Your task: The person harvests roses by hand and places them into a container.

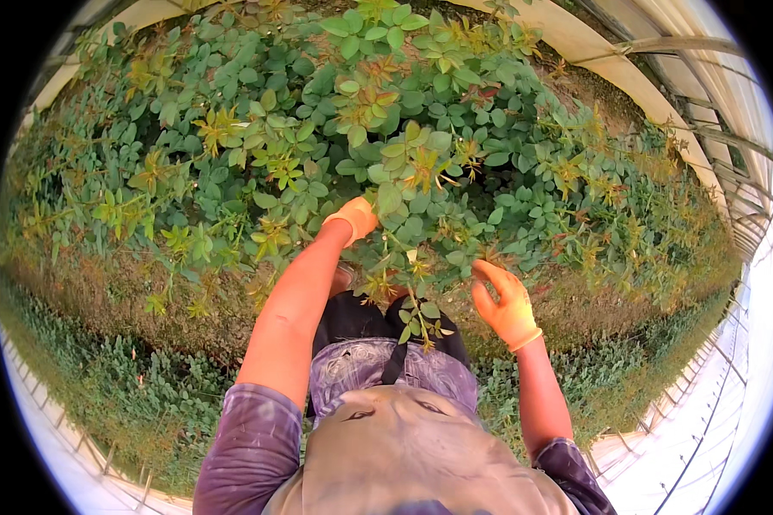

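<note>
My left hand (354, 220), in a pale orange glove, reaches into the leafy rose bushes (386, 154) in front of me. Leaves cover its fingertips, so any grip there is hidden. My right hand (505, 306) wears an orange glove with a yellow cuff. It is at the near edge of the foliage, thumb and fingers apart, with nothing visible between them. Between my hands a thin leafy shoot (415, 302) leans towards my body, its leaves over my dark shorts (341, 318).
Bare soil (187, 302) runs between this bed and another row of plants (161, 399) behind me. A pale plastic sheet (586, 48) borders the far side. Greenhouse frame bars (683, 45) arch at the upper right. Young reddish shoots (425, 167) stick up from the bushes.
</note>
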Demonstrator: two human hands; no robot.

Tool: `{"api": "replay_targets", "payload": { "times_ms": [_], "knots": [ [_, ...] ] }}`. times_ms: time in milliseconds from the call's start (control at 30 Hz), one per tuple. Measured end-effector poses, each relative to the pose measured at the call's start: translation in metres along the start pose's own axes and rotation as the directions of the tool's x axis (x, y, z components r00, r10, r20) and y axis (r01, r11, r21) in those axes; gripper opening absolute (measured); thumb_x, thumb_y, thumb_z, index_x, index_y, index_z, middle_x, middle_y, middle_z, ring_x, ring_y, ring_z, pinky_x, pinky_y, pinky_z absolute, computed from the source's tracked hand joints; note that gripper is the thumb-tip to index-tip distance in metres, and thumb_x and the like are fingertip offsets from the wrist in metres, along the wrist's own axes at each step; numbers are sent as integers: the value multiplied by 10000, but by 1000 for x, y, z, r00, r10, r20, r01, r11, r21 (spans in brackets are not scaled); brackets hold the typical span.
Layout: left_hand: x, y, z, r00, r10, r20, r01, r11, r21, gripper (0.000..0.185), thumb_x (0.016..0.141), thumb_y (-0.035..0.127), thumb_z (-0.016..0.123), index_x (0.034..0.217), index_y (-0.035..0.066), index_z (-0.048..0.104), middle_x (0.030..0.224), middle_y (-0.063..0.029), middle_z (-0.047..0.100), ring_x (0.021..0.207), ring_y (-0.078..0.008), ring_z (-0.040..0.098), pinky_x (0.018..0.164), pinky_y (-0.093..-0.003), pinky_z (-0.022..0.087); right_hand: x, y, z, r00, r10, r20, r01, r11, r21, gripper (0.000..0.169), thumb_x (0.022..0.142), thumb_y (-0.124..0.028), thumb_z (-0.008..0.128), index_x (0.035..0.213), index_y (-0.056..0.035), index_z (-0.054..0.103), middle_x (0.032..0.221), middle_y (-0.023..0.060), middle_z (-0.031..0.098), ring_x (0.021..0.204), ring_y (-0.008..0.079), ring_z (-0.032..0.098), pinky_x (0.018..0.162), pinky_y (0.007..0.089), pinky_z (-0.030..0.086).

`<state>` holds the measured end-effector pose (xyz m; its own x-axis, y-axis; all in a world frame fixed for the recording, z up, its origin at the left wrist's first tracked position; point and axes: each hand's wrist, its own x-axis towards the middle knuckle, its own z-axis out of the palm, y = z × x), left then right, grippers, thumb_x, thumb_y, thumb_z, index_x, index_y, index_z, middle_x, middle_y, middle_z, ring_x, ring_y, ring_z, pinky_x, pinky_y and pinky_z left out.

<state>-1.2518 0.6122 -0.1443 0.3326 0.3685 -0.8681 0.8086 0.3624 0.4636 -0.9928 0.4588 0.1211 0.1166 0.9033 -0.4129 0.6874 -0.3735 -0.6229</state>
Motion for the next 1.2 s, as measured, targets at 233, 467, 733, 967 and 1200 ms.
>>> {"api": "replay_targets", "payload": {
  "times_ms": [233,467,733,967,1200],
  "knots": [
    [-9,-78,41,940,262,-217,-72,777,626,396,1010,280,525,1352,90,583,1343,-179,615,1211,-352,576,1022,-483,451,36,-9,-12,984,-175,-35,178,976,127,394,858,-60,697,1247,-30,642,1112,165,725,1027,370,677,903,439,535],
    [-73,-1,34,884,-169,-436,38,955,-294,401,1069,235,503,1458,140,500,1242,-127,671,1076,-291,636,873,-364,509,61,-7,-38,934,-276,-225,326,918,226,407,830,-40,717,1225,-11,625,1046,168,711,965,375,686,832,467,548],
    [-114,14,5,924,-248,-290,204,964,-172,510,934,406,684,1267,21,659,1095,-126,731,837,-244,683,815,-382,524,111,-5,-64,902,-278,-330,374,885,276,409,835,-45,710,1236,-23,631,1050,154,708,935,365,676,812,450,548],
    [-160,32,1,930,-225,-292,208,974,-87,494,964,259,633,1407,53,562,1216,-163,708,1116,-281,677,950,-382,521,78,-55,-55,928,-363,-89,365,831,419,406,836,-40,711,1238,-37,660,1128,122,706,1008,323,676,871,430,543],
    [-192,6,16,943,-111,-314,0,943,-332,458,990,314,567,1367,57,601,1241,-174,703,1156,-309,672,973,-389,509,58,-138,1,793,-593,139,466,738,487,415,870,-121,681,1277,-65,617,1043,152,694,924,368,669,810,452,536]
  ]
}}
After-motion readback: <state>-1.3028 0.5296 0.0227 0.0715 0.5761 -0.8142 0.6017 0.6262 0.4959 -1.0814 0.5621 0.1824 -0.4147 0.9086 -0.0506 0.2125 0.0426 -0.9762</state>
